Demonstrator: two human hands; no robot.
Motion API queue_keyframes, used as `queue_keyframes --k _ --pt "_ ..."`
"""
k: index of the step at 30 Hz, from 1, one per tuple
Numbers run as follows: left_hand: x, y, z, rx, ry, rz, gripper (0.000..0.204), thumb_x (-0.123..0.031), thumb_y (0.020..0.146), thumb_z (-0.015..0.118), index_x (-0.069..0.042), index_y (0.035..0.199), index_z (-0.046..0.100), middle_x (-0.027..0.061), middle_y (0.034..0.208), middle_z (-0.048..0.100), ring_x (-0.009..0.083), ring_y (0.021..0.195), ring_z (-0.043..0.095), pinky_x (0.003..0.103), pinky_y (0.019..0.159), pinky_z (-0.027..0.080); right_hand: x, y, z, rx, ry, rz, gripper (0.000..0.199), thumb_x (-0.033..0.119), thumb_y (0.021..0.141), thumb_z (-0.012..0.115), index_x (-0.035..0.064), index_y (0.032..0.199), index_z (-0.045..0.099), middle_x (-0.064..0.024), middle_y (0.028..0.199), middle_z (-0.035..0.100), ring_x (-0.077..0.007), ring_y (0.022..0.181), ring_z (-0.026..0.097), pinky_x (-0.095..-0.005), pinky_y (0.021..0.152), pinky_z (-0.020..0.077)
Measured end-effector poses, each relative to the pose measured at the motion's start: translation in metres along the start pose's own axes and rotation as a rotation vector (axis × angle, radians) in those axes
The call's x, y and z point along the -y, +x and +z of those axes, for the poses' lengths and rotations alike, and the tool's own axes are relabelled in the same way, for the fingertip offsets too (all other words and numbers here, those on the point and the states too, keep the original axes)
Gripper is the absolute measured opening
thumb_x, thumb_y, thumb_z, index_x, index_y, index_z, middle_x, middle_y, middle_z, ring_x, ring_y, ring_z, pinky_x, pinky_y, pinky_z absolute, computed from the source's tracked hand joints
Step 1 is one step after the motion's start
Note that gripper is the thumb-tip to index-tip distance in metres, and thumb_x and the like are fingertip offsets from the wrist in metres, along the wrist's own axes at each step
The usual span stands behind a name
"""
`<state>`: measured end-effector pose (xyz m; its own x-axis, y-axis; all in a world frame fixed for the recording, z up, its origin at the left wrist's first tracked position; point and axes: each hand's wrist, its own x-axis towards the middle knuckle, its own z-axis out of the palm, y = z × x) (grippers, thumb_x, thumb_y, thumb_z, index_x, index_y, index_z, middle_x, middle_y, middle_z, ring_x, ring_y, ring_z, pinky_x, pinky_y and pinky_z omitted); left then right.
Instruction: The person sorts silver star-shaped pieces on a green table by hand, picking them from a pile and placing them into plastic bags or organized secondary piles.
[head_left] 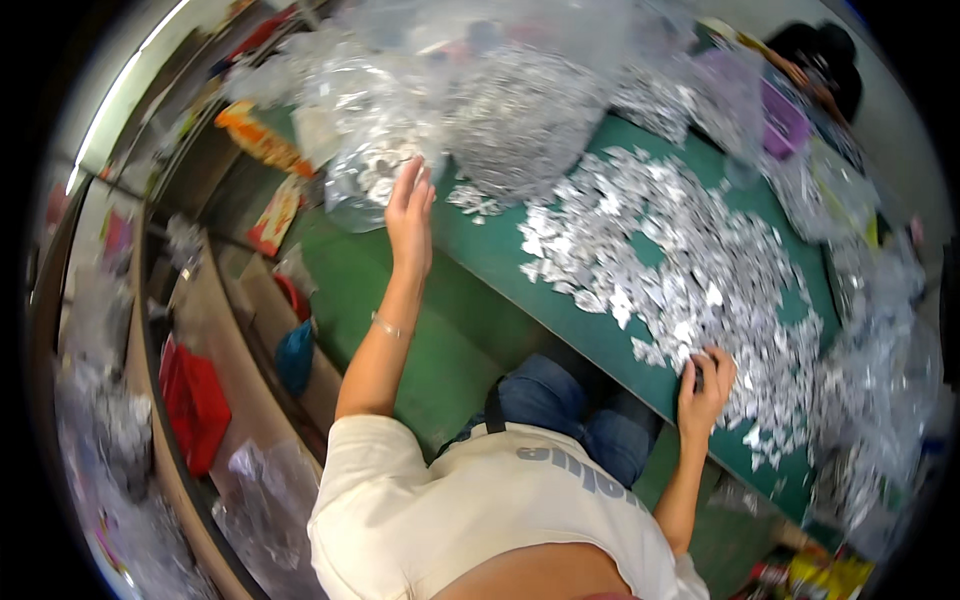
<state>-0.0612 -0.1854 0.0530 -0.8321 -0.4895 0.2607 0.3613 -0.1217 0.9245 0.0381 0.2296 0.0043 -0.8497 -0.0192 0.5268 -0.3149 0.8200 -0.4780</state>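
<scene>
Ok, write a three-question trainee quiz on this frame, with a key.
1. True or false: the left hand is inside the purple container.
2. Multiple choice: the tabletop is A) red, B) green, C) white.
3. Short answer: which hand is at the loose silver pieces?

Key:
1. False; it is near a clear plastic bag.
2. B.
3. The right hand.

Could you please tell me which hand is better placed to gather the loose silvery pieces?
Probably the right hand; its fingers are at the spread silvery pieces, while the left hand is at the clear plastic bag.
</scene>
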Motion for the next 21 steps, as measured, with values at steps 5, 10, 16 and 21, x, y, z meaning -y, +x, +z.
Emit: queue_keyframes --k 5,10,16,21 --pt "0.024 -0.084 0.044 0.603 0.574 0.084 0.029 -0.004 0.084 0.053 -0.004 0.112 0.058 0.0124 0.125 0.052 0.027 0.121 0.045 0.037 0.099 0.036 0.003 0.004 -0.002 0.014 0.018 0.027 0.015 0.001 0.072 0.063 0.0013 0.087 0.06 -0.0137 0.104 0.054 -0.033 0.102 0.048 -0.0413 0.088 0.0374" --pt "0.039 -0.116 0.079 0.823 0.884 0.374 0.037 -0.008 0.076 0.065 -0.011 0.113 0.057 0.0101 0.136 0.041 0.0346 0.129 0.03 0.054 0.105 0.019 0.005 0.004 -0.002 0.003 -0.035 0.03 0.019 0.002 0.071 0.065 0.0023 0.089 0.06 -0.0124 0.105 0.053 -0.0321 0.105 0.047 -0.0412 0.09 0.0352" --pt "0.051 -0.119 0.088 0.757 0.935 0.34 0.025 -0.012 0.072 0.07 -0.008 0.096 0.064 0.0105 0.134 0.04 0.0393 0.128 0.029 0.058 0.102 0.02 0.022 0.05 0.016 -0.002 0.009 -0.029 0.024 0.006 0.071 0.066 0.0016 0.094 0.059 -0.0127 0.106 0.053 -0.032 0.106 0.046 -0.0415 0.089 0.0352" --pt "0.043 -0.127 0.091 0.718 0.831 0.335 0.02 -0.005 0.07 0.07 -0.002 0.088 0.061 0.0133 0.127 0.045 0.0386 0.124 0.034 0.051 0.102 0.026 0.019 0.082 0.059 0.028 -0.255 -0.066 0.029 0.011 0.069 0.069 0.0004 0.094 0.059 -0.0137 0.11 0.051 -0.0334 0.109 0.043 -0.0454 0.092 0.0308"
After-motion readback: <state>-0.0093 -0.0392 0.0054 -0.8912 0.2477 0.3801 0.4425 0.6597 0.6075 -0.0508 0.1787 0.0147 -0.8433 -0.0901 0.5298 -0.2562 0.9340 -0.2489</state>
